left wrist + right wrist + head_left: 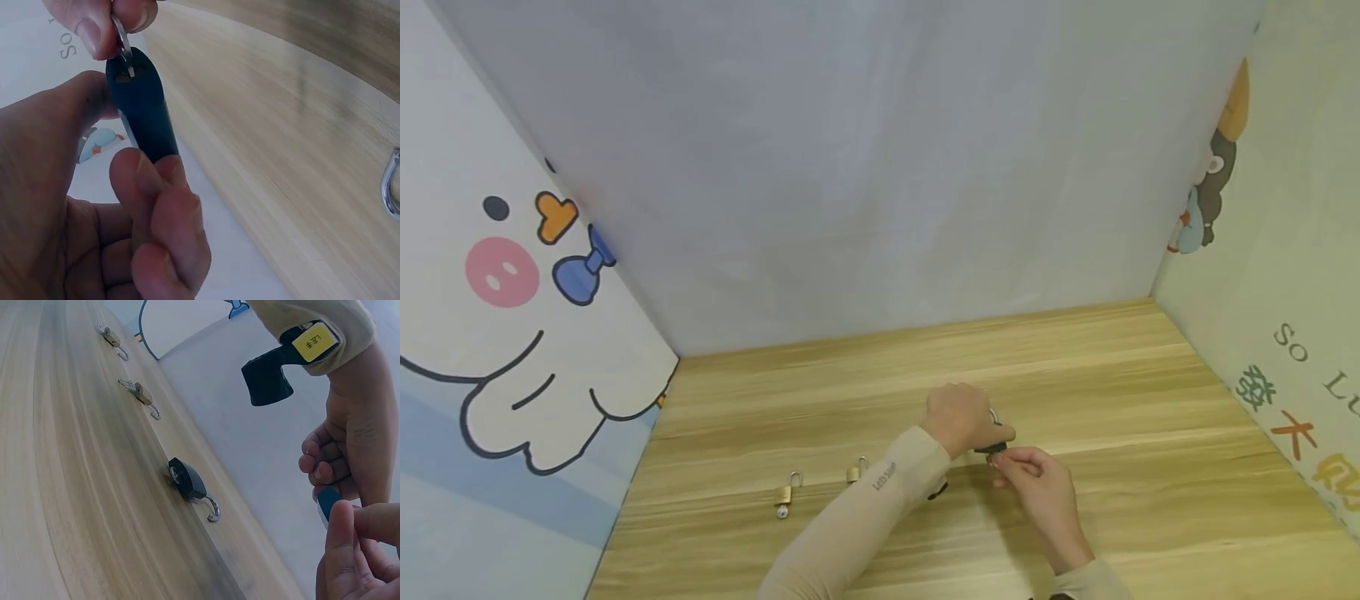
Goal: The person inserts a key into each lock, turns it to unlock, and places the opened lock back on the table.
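Note:
My left hand (pixel 962 417) grips a dark padlock (pixel 147 106), its fingers curled round the body. The padlock's metal shackle shows past the hand in the head view and appears raised. My right hand (pixel 1037 492) pinches a small silver key (pixel 123 40) against the padlock's bottom end, where the key's tip meets the keyhole; how deep it sits I cannot tell. In the right wrist view both hands meet at the padlock's blue-black body, the right fingers covering the key.
On the wooden table (pixel 1120 375) a black padlock (pixel 186 479) lies with its shackle open. Beyond it are two brass padlocks (pixel 784 495) with open shackles and keys. A pale wall (pixel 887 208) stands behind, with printed side walls left and right.

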Motion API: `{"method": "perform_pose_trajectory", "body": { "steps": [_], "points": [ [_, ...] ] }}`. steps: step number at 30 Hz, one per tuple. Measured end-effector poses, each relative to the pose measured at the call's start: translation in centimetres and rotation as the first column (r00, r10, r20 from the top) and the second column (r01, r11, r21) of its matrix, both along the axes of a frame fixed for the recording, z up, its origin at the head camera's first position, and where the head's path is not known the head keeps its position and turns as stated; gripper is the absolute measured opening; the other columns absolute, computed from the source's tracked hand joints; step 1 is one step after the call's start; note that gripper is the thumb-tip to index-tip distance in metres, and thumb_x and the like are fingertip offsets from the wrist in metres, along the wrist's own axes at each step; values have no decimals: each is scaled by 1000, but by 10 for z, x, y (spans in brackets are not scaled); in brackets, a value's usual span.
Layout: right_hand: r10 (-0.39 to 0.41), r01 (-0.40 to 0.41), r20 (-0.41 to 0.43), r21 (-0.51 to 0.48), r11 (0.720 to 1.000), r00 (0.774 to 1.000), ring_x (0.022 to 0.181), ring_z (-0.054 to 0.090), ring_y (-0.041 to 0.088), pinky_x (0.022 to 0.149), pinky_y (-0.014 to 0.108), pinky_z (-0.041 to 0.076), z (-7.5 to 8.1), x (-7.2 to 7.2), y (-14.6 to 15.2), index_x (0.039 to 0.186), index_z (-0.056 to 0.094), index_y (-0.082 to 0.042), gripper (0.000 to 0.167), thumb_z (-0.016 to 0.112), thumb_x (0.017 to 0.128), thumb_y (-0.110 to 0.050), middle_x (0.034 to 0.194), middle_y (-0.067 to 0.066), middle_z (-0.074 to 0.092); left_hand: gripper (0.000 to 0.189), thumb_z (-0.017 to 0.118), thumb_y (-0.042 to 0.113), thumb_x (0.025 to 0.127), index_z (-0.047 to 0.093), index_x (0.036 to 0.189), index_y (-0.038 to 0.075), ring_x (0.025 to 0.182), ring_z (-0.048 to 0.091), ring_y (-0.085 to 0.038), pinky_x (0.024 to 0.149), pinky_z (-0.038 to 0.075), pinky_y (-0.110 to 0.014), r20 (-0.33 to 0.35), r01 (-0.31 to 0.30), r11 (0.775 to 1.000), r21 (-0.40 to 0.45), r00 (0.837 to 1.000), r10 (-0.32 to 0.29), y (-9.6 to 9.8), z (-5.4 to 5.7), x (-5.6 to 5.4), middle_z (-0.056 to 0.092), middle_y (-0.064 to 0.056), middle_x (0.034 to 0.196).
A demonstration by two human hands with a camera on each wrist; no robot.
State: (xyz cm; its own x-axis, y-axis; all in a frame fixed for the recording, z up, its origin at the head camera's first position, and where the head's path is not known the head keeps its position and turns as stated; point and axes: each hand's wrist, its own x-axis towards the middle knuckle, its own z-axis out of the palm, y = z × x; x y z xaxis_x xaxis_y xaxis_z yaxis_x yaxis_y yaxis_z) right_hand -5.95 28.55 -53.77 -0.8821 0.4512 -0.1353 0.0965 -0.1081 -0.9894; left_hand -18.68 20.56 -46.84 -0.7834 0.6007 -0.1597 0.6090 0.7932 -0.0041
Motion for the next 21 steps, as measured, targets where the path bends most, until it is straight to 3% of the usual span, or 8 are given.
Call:
{"method": "perform_pose_trajectory", "body": {
  "steps": [7,13,21],
  "points": [
    [-44,46,32,-59,997,999,74,71,22,73,28,57,0,-4,-6,105,63,11,21,69,93,-6,94,18,72,58,60,70,82,41,54,22,39,31,-7,38,32,-24,9,-27,1000,-8,1000,27,-1,0,0,33,9,45],
    [3,-3,5,-145,989,1000,76,67,21,70,29,57,-7,-6,-11,105,63,17,22,62,98,-5,91,18,67,55,61,68,82,45,56,22,43,37,-9,39,36,-25,23,-31,1000,-1,999,31,-4,0,-3,42,7,50],
    [53,-73,-63,-376,924,997,84,61,15,73,22,53,-10,-8,-15,110,56,16,20,49,103,0,93,9,63,51,63,62,81,45,55,23,42,38,-8,38,36,-25,37,-17,997,73,999,14,-9,1,-5,41,9,48]
  ]
}}
